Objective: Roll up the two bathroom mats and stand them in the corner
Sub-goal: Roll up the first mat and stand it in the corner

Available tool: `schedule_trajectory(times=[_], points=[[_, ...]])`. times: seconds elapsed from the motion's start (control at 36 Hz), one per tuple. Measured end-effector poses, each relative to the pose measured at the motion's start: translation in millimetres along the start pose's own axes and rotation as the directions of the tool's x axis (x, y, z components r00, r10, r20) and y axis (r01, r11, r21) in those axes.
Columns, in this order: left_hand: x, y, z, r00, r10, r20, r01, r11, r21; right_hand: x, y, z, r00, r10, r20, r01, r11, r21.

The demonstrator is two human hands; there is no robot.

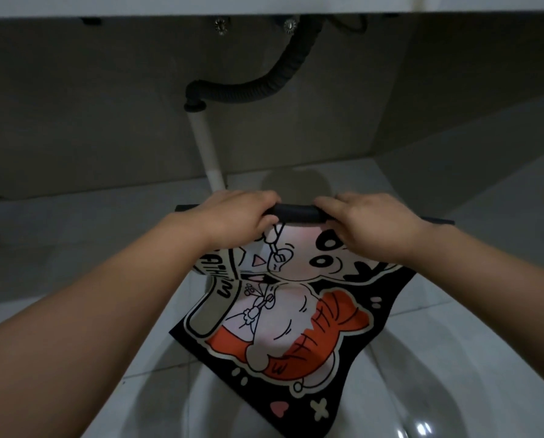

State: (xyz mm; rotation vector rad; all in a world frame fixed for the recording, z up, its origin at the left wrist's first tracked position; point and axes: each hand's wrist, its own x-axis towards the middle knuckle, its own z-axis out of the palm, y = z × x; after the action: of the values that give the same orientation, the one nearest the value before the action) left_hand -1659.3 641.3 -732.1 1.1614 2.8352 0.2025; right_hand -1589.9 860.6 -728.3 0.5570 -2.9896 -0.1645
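Observation:
A black bathroom mat [296, 314] with a pink, white and orange cartoon print lies flat on the pale tiled floor, its near end reaching toward me. Its far edge is curled over into a small black roll [297, 214]. My left hand [235, 218] grips the left part of that roll, fingers curled over it. My right hand [371, 226] grips the right part the same way. Only this one mat is in view.
A grey wall runs behind the mat, with a white drain pipe [208, 150] and a black corrugated hose [264, 90] under a white counter edge [201, 4]. A room corner [376, 159] lies at the back right. Pale floor tiles [58, 248] surround the mat.

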Motion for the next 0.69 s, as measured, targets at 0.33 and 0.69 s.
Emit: schedule_trajectory(times=[0.33, 0.69], points=[[0, 3, 5, 0.998, -0.061, 0.003, 0.061, 0.998, 0.003, 5, -11, -7, 0.989, 0.092, 0.117, -0.108, 0.985, 0.133], [3, 1, 5, 1.0, 0.019, -0.021, -0.019, 0.999, -0.033, 1, -4, 1, 0.996, -0.055, -0.077, 0.055, 0.998, 0.009]])
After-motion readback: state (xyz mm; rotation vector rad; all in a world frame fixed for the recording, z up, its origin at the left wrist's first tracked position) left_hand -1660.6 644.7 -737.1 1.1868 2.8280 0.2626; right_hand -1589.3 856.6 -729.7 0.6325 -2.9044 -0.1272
